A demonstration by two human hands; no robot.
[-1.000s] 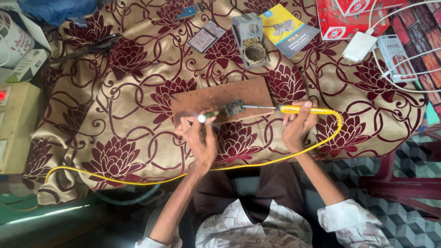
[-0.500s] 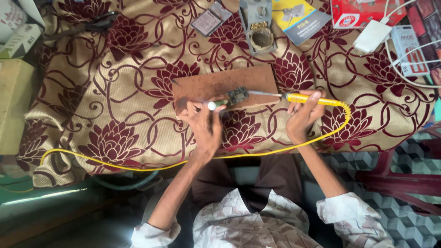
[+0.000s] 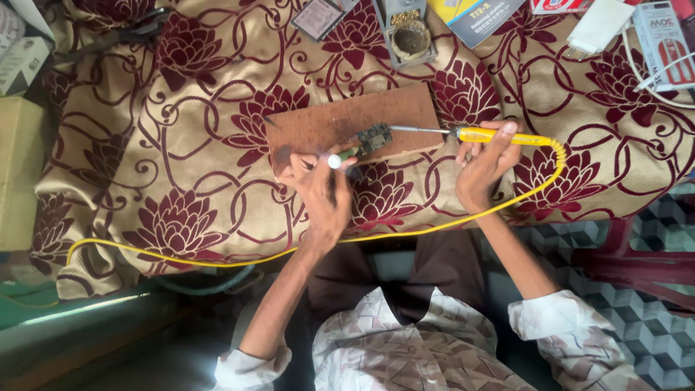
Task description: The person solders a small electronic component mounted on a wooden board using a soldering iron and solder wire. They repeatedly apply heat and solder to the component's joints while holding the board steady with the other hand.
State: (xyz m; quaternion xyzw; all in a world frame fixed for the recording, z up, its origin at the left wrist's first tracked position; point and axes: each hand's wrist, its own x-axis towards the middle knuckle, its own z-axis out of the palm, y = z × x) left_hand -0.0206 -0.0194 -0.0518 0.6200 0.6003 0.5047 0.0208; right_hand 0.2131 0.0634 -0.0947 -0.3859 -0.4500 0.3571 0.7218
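On the floral-clothed surface [image 3: 181,166], the left hand [image 3: 322,192] has its grip closed on a small white-tipped tool [image 3: 335,161], steadying the little circuit board [image 3: 374,137] on the wooden board [image 3: 347,123]. The right hand [image 3: 481,163] grips the yellow soldering iron [image 3: 492,135], tip at the circuit board. A slip could burn the nearby left fingers; the yellow cord [image 3: 434,224] might snag.

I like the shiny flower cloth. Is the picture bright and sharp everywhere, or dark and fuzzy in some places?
Head view: daylight falls evenly on the floral cloth, and the yellow soldering iron and right hand look sharp. The bottom left, below the table edge, is dim and murky. The left hand casts only a soft shadow.
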